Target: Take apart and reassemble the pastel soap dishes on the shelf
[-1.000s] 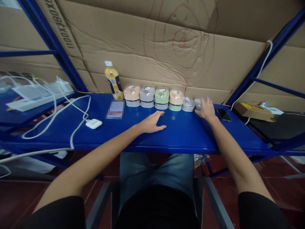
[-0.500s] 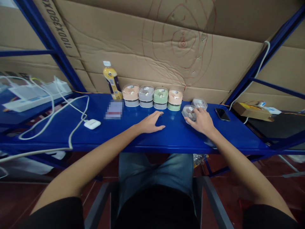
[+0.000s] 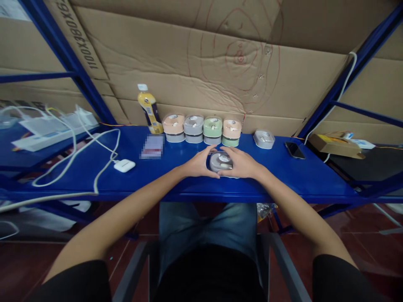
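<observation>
A small grey case with a clear plastic cover (image 3: 220,160) sits near the table's front edge, between my two hands. Around its right side my right hand (image 3: 242,163) is closed, thumb in front and fingers behind. On the left, my left hand (image 3: 200,162) keeps its thumb and fingers spread about the case. Blue table shows between that palm and the case, and I cannot tell whether its fingertips touch. Another grey case (image 3: 264,139) stands alone at the back right. Behind my hands is a row of stacked cases, including a green one (image 3: 213,126) and a peach one (image 3: 232,128).
A yellow drink bottle (image 3: 150,109) stands at the row's left end, with a blurred card (image 3: 153,146) before it. A white earbud case (image 3: 124,165) lies on a cable at left. At right are a phone (image 3: 295,150) and a cardboard box (image 3: 335,146).
My right hand has brought one grey case from the back right to the front, beside my left hand. The other grey case stays behind. My left hand has hardly moved.
</observation>
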Motion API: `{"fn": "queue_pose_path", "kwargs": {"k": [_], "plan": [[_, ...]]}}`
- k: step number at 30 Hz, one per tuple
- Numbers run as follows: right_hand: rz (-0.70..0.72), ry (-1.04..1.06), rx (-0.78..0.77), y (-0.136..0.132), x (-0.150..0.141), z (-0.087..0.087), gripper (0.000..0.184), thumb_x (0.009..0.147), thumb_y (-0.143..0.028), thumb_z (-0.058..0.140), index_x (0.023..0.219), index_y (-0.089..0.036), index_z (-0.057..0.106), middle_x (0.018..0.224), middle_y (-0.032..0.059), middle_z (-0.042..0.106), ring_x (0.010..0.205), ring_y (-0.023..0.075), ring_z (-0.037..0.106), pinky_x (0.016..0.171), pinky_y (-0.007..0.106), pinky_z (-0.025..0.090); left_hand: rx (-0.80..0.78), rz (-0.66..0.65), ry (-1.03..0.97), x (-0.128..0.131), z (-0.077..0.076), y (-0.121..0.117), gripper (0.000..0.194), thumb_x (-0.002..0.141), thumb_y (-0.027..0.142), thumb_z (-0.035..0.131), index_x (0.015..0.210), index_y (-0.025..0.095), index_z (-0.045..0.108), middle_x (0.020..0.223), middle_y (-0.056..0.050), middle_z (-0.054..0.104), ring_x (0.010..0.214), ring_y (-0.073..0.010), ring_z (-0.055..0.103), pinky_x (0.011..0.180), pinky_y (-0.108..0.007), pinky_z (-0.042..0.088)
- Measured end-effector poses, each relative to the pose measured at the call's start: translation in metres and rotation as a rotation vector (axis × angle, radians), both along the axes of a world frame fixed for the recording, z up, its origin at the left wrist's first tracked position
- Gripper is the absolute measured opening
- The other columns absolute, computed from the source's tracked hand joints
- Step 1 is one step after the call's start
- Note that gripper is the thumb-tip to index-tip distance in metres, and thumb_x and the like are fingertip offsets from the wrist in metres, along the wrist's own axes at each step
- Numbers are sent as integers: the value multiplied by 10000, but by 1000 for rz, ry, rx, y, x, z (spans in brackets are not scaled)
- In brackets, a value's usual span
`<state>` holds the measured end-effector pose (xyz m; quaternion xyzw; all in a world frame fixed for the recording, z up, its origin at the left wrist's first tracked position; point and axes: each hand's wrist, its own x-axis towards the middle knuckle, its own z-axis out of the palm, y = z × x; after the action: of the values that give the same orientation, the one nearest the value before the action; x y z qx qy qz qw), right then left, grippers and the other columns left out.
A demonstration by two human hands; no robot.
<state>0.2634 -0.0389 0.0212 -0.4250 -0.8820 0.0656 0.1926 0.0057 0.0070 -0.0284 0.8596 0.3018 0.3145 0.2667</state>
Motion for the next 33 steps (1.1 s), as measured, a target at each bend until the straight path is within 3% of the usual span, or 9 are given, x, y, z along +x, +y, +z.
{"fn": "queue_pose_path", "kwargs": {"k": [4,7,11,13,18,26,30,33], "plan": [[117,158,-2,17,-14,-2,925,800,-639,893,1565,-204,608,1477,183,736,1318,402,718,1114,570,586,17,30,-33,-4,1,0,1349,632,667,1032,1709,198,369,1630,-227,605,1497,-468,615,1262,-630,497],[100,316,7,32,-2,-1,835,842,-671,844,1496,-191,647,1447,175,755,1279,368,737,1114,543,583,80,72,-41,-10,2,2,1255,720,661,987,1721,195,390,1595,-214,621,1502,-446,602,1272,-613,493],[-87,398,20,49,29,-5,815,838,-670,819,1452,-156,667,1420,203,759,1265,382,736,1098,554,584,172,46,77,-15,4,2,709,927,654,813,1503,252,717,1515,-159,627,1499,-408,585,1310,-615,454],[-189,406,-7,55,44,-11,832,812,-670,828,1444,-153,668,1386,203,768,1221,379,748,1070,552,597,183,35,121,-15,5,0,564,983,649,743,1388,262,809,1515,-155,600,1521,-406,557,1324,-614,439],[-321,372,-137,58,70,-18,835,804,-706,820,1438,-183,676,1230,155,809,1035,352,773,977,548,633,180,97,113,-20,8,4,550,1020,675,671,1308,244,854,1524,-157,586,1514,-405,552,1327,-605,436],[-288,111,-99,64,87,-22,923,723,-645,950,1482,-187,691,1401,196,744,1276,429,710,1149,602,559,114,383,140,-59,7,38,606,963,717,671,1192,191,866,1354,-174,626,1446,-440,588,1272,-645,466],[-286,12,-83,67,87,-27,896,765,-692,914,1483,-199,702,1370,185,743,1285,425,695,1157,589,548,74,414,135,-62,5,43,540,945,650,722,1127,160,859,1275,-186,635,1358,-417,645,1233,-619,497],[-290,3,-87,68,87,-26,968,741,-696,930,1524,-188,674,1403,197,734,1305,429,690,1164,587,545,108,390,90,-56,9,35,499,963,627,715,1126,173,846,1341,-186,628,1414,-418,613,1249,-607,486]]}}
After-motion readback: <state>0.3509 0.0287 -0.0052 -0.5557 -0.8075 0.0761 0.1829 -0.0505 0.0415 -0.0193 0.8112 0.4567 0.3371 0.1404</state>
